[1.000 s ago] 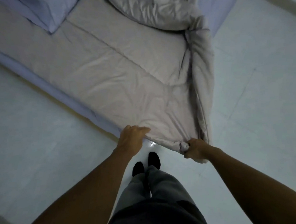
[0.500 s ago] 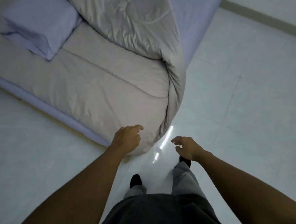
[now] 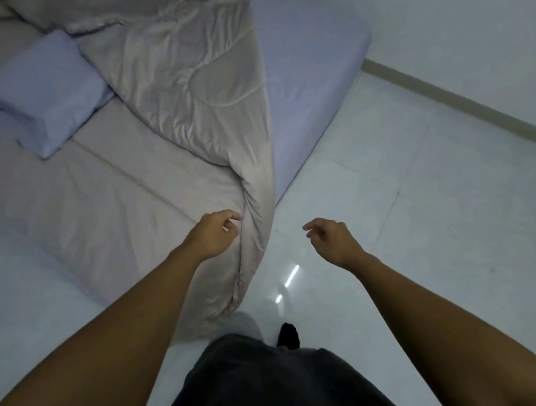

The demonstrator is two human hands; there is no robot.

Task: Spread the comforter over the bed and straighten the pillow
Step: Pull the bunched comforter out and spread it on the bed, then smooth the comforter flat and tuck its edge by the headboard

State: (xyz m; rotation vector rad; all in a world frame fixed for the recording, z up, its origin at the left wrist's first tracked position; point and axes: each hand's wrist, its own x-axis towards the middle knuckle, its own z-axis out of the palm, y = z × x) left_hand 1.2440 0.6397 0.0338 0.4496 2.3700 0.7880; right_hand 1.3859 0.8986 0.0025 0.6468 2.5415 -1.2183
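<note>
A beige quilted comforter [image 3: 151,192] lies over the near half of a low bed [image 3: 309,82] with a lavender sheet. Its far part is folded back in a crumpled heap [image 3: 194,81], leaving the right side of the mattress bare. One corner hangs down to the floor by my feet. A lavender pillow [image 3: 44,101] lies askew at the upper left, partly under the folded heap. My left hand [image 3: 215,233] hovers at the comforter's bunched edge with fingers loosely curled, holding nothing. My right hand [image 3: 332,239] hangs over the floor, fingers apart.
Glossy white floor tiles [image 3: 420,224] surround the bed. A beige skirting board [image 3: 462,100] runs along the wall at the right. My dark trousers and one black sock [image 3: 288,334] show at the bottom.
Both hands have let go of the comforter's corner, which dropped to the floor. I have stepped right along the bed, and the view now shows the bare right side of the mattress.
</note>
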